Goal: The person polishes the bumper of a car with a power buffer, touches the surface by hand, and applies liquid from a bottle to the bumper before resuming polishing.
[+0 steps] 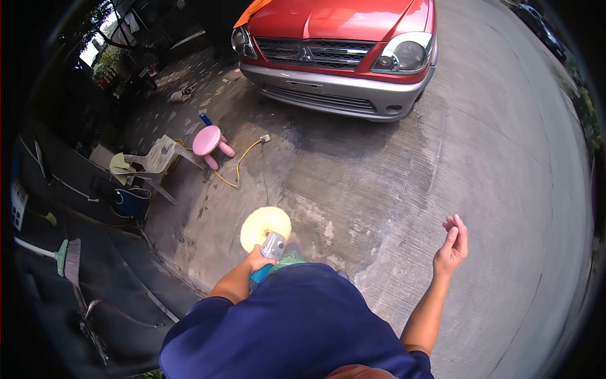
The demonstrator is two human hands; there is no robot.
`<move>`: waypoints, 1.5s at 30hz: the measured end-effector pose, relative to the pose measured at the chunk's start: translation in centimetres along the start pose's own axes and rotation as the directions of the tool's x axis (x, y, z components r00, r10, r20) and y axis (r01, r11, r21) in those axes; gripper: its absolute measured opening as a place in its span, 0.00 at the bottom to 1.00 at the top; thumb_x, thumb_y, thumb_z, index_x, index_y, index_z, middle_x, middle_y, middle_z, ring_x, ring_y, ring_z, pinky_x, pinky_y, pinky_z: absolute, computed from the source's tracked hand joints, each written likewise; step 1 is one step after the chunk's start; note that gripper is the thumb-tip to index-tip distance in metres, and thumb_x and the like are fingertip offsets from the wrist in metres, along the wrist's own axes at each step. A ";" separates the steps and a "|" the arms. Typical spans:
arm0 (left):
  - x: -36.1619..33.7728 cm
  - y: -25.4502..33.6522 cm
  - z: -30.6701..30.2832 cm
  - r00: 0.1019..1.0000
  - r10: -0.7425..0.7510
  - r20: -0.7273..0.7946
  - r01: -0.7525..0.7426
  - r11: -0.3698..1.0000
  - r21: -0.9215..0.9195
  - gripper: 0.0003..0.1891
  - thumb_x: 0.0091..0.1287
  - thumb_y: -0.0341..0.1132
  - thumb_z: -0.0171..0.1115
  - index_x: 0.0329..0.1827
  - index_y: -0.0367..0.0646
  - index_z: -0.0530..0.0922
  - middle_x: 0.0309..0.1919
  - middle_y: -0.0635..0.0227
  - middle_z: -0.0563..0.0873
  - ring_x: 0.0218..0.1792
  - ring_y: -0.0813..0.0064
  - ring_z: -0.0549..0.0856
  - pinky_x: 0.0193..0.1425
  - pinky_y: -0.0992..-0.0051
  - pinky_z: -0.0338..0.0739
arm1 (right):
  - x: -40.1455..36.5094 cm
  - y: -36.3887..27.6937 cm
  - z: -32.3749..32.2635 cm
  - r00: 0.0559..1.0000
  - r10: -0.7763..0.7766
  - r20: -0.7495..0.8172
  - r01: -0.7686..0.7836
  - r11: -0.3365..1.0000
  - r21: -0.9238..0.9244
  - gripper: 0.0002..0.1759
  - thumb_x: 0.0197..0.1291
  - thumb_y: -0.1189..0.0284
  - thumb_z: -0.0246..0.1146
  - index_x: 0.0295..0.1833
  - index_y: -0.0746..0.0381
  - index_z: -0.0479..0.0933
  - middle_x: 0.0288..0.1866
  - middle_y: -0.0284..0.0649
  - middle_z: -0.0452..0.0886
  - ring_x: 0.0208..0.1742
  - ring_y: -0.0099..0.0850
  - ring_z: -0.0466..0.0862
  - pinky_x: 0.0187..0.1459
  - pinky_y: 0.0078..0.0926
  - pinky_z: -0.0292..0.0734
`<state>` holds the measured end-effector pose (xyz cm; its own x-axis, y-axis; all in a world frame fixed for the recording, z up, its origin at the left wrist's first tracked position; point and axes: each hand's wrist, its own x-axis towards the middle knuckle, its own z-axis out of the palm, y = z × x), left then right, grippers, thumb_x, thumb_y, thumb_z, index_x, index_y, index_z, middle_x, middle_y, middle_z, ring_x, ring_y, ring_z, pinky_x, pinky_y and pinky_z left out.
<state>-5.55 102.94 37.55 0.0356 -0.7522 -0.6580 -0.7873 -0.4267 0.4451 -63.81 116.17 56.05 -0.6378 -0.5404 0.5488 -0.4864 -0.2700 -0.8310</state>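
Observation:
My left hand (257, 258) is wrapped round a car polisher (273, 246) in front of my body. Its head is grey metal, its handle blue, and a round pale-yellow wool pad (256, 222) faces up at the front. Part of the handle is hidden by my hand and shirt. Out to the right, my right hand (451, 247) is raised over the concrete with its fingers loosely extended and nothing in them. Ahead stands a red car (341, 22) with a silver bumper (315, 96), apart from both hands.
A pink stool (207, 140) and a worn plastic chair (161, 158) with cloths stand ahead to the left. A yellow extension cord (239, 169) runs along the ground to a socket block (265, 138). At far left is a broom (71, 260) by the dark wall.

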 end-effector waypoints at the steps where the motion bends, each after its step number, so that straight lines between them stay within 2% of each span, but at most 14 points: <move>1: 0.2 -1.0 -0.3 1.000 -0.008 -0.010 0.008 1.000 -0.011 0.59 0.41 0.52 0.93 0.72 0.30 0.67 0.65 0.43 0.85 0.67 0.53 0.85 0.74 0.62 0.80 | 2.5 -5.0 0.8 0.967 -0.254 0.000 0.254 0.967 -0.033 0.21 0.88 0.66 0.56 0.75 0.66 0.77 0.58 0.49 0.88 0.53 0.35 0.87 0.57 0.37 0.85; 5: 1.3 -5.3 -1.9 0.999 -0.046 -0.008 0.046 0.999 -0.014 0.60 0.41 0.52 0.92 0.73 0.30 0.67 0.65 0.44 0.85 0.67 0.54 0.85 0.73 0.62 0.80 | 7.0 -20.5 3.3 0.466 -0.885 -0.008 0.884 0.467 -0.024 0.28 0.92 0.59 0.43 0.89 0.53 0.54 0.65 0.49 0.83 0.52 0.44 0.88 0.53 0.45 0.86; 8: 1.4 -8.5 -4.2 0.998 -0.066 0.024 0.067 0.997 -0.046 0.60 0.41 0.52 0.92 0.73 0.30 0.67 0.65 0.45 0.85 0.67 0.54 0.86 0.72 0.63 0.81 | 7.4 -29.0 8.2 0.148 -0.987 -0.062 0.989 0.149 -0.017 0.24 0.92 0.60 0.40 0.85 0.50 0.57 0.63 0.44 0.80 0.49 0.39 0.88 0.49 0.41 0.89; 12: 4.9 -17.5 -6.8 0.999 -0.035 0.015 0.037 0.983 -0.179 0.59 0.41 0.51 0.92 0.73 0.31 0.67 0.64 0.46 0.85 0.66 0.55 0.86 0.72 0.63 0.81 | 7.6 -34.9 14.3 -0.140 -0.969 0.205 0.989 -0.126 0.080 0.35 0.91 0.64 0.37 0.93 0.38 0.30 0.77 0.40 0.63 0.51 0.32 0.85 0.49 0.39 0.92; 14: 6.3 -21.4 -9.0 0.999 -0.032 -0.029 0.023 0.963 -0.269 0.58 0.41 0.50 0.92 0.72 0.31 0.68 0.63 0.46 0.85 0.65 0.55 0.86 0.71 0.63 0.81 | 5.7 -36.4 19.4 -0.165 -0.957 0.237 0.985 -0.149 0.082 0.34 0.91 0.65 0.39 0.92 0.40 0.34 0.74 0.41 0.65 0.50 0.32 0.85 0.48 0.40 0.92; 16: 7.5 -25.2 -11.1 0.997 -0.017 -0.075 -0.013 0.926 -0.377 0.56 0.42 0.48 0.92 0.70 0.31 0.67 0.61 0.45 0.84 0.64 0.56 0.86 0.69 0.62 0.82 | 0.1 -38.1 26.9 0.061 -0.990 0.126 0.998 0.065 0.027 0.29 0.90 0.66 0.43 0.90 0.46 0.49 0.67 0.42 0.72 0.50 0.32 0.85 0.47 0.40 0.93; 21: 8.8 -32.2 -17.1 0.995 -0.079 -0.055 0.039 0.854 -0.520 0.51 0.41 0.43 0.92 0.63 0.33 0.65 0.54 0.46 0.85 0.56 0.58 0.88 0.60 0.60 0.86 | -6.7 -43.4 38.2 0.366 -0.916 0.165 0.566 0.360 0.742 0.12 0.75 0.80 0.57 0.55 0.51 0.78 0.36 0.31 0.76 0.36 0.24 0.82 0.41 0.28 0.85; 26: 11.2 -39.3 -16.3 0.993 -0.107 -0.056 0.066 0.869 -0.490 0.53 0.42 0.42 0.92 0.66 0.33 0.64 0.57 0.46 0.86 0.58 0.57 0.88 0.63 0.60 0.85 | -7.9 -48.6 44.4 0.187 -0.925 0.331 -0.001 0.337 0.942 0.15 0.67 0.82 0.59 0.48 0.48 0.82 0.26 0.22 0.72 0.24 0.19 0.74 0.31 0.25 0.76; 31: 10.8 -40.4 -16.5 0.988 -0.156 -0.010 0.141 0.917 -0.373 0.50 0.45 0.42 0.91 0.65 0.32 0.66 0.55 0.45 0.87 0.57 0.53 0.89 0.61 0.59 0.85 | -10.4 -52.5 47.9 0.208 -0.864 0.458 -0.175 0.428 0.887 0.07 0.74 0.68 0.63 0.53 0.48 0.83 0.27 0.25 0.76 0.25 0.22 0.79 0.28 0.26 0.72; 33: 10.0 -40.5 -15.9 0.991 -0.132 0.019 0.128 0.903 -0.409 0.48 0.47 0.44 0.91 0.64 0.31 0.68 0.54 0.44 0.88 0.56 0.51 0.90 0.60 0.57 0.86 | -7.6 -52.2 50.3 0.020 -0.904 0.427 -0.336 0.396 0.855 0.12 0.80 0.55 0.65 0.54 0.51 0.83 0.29 0.28 0.80 0.27 0.28 0.83 0.28 0.29 0.74; 35: 9.8 -40.1 -15.8 0.984 -0.174 0.025 0.173 0.929 -0.328 0.46 0.51 0.47 0.89 0.64 0.30 0.70 0.55 0.43 0.88 0.56 0.49 0.91 0.59 0.56 0.86 | -6.0 -48.7 51.8 0.018 -0.887 0.461 -0.323 0.431 0.843 0.17 0.85 0.58 0.60 0.47 0.60 0.81 0.35 0.41 0.85 0.31 0.37 0.85 0.35 0.35 0.83; 38: 10.3 -39.4 -16.0 0.973 -0.233 -0.007 0.221 0.931 -0.290 0.47 0.54 0.53 0.87 0.65 0.30 0.71 0.56 0.41 0.89 0.56 0.48 0.91 0.58 0.55 0.86 | -9.0 -43.8 54.8 0.410 -0.508 0.758 -0.105 0.799 0.592 0.18 0.67 0.71 0.78 0.30 0.58 0.74 0.24 0.37 0.79 0.23 0.33 0.78 0.29 0.32 0.75; 40: 10.2 -39.8 -15.8 0.968 -0.251 -0.012 0.235 0.924 -0.303 0.49 0.54 0.57 0.87 0.66 0.31 0.71 0.57 0.41 0.89 0.57 0.47 0.91 0.59 0.55 0.86 | -9.7 -37.0 56.4 0.327 -0.146 0.934 -0.024 0.986 0.163 0.20 0.69 0.69 0.76 0.30 0.62 0.72 0.30 0.37 0.78 0.33 0.33 0.81 0.37 0.29 0.76; 45: 10.1 -38.6 -18.5 0.949 -0.317 0.006 0.310 0.925 -0.221 0.50 0.53 0.61 0.86 0.66 0.31 0.70 0.58 0.41 0.88 0.59 0.47 0.90 0.61 0.55 0.85 | -23.2 -10.1 50.2 0.051 0.667 0.744 0.740 0.475 -0.476 0.21 0.73 0.53 0.66 0.53 0.60 0.90 0.51 0.50 0.91 0.60 0.50 0.89 0.62 0.49 0.84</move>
<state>36.58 102.53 25.01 0.2791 -0.5753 -0.7689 -0.5812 -0.7386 0.3417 -14.08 91.46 47.18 0.0873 -0.8003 -0.5932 -0.9874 -0.1486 0.0551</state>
